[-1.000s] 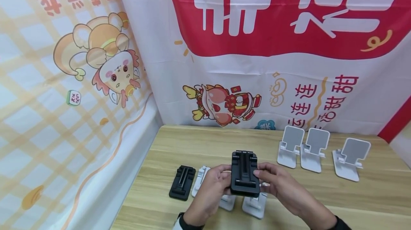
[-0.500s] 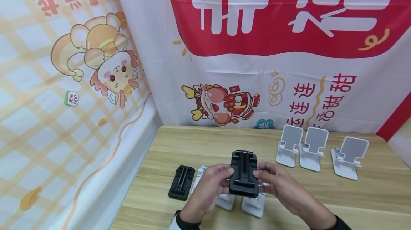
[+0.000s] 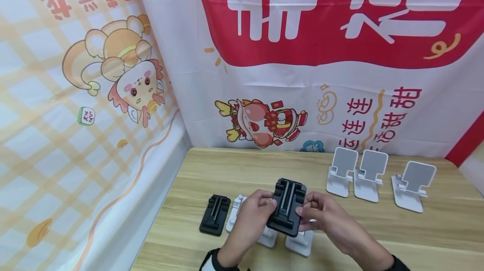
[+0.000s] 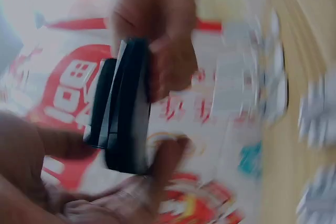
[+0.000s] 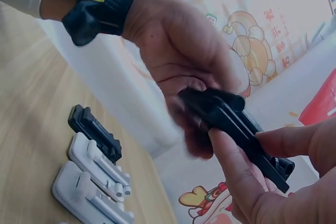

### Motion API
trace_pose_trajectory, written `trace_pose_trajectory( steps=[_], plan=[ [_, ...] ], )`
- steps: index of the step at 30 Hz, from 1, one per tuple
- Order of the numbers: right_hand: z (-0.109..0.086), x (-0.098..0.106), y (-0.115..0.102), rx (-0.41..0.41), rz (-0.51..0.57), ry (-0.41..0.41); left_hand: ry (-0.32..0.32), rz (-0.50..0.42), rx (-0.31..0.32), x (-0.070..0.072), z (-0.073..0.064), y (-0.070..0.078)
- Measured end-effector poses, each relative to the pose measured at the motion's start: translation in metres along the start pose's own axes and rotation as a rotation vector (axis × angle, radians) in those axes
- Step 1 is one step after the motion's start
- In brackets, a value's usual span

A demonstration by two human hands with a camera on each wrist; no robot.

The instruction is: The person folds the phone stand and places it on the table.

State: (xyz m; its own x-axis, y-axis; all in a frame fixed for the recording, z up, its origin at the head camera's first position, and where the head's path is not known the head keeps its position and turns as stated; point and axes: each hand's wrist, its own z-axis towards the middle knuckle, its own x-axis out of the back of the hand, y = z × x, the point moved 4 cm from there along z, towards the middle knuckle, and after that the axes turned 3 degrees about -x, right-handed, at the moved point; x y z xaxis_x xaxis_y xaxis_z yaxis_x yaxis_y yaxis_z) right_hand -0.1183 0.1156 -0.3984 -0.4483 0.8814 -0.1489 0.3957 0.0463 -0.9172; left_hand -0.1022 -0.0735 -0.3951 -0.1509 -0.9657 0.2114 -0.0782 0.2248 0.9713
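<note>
A folded black phone stand is held above the table between both hands, tilted in the head view with its lower end toward the left. My left hand grips its left side, thumb on the near face. On the other side my right hand pinches the edge between thumb and fingers. The right wrist view shows the right thumb and fingers on opposite faces of the stand. In the left wrist view the stand appears edge-on and blurred.
Another folded black stand lies on the wooden table at left. Folded white stands lie beneath the hands, partly hidden. Three unfolded white stands, one here, stand at the back right. Printed cloth hangs behind.
The black phone stand has turned in the hands, its lower end swinging left and its top leaning right. Both hands have shifted slightly and still hold it.
</note>
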Motion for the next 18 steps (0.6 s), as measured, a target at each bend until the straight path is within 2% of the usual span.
trace_pose_trajectory(
  steps=[5,7,9,11,15,18],
  plan=[
    [0.0,-0.004,0.002,0.043,-0.009,-0.025,-0.016,0.468,-0.024,-0.011,-0.006,0.013],
    [0.0,-0.007,0.002,0.05,-0.022,-0.022,-0.017,0.596,-0.037,-0.015,-0.007,0.016],
    [0.0,-0.009,0.001,0.056,-0.036,-0.015,0.008,0.693,-0.068,-0.017,-0.006,0.017],
    [0.0,-0.012,0.001,0.068,-0.042,-0.018,0.031,0.735,-0.09,-0.018,-0.006,0.018],
    [0.002,-0.016,0.0,0.077,-0.038,-0.027,0.067,0.748,-0.127,-0.016,-0.006,0.019],
    [0.004,-0.017,-0.001,0.081,-0.054,-0.025,0.12,0.78,-0.171,-0.011,-0.008,0.018]
  ],
)
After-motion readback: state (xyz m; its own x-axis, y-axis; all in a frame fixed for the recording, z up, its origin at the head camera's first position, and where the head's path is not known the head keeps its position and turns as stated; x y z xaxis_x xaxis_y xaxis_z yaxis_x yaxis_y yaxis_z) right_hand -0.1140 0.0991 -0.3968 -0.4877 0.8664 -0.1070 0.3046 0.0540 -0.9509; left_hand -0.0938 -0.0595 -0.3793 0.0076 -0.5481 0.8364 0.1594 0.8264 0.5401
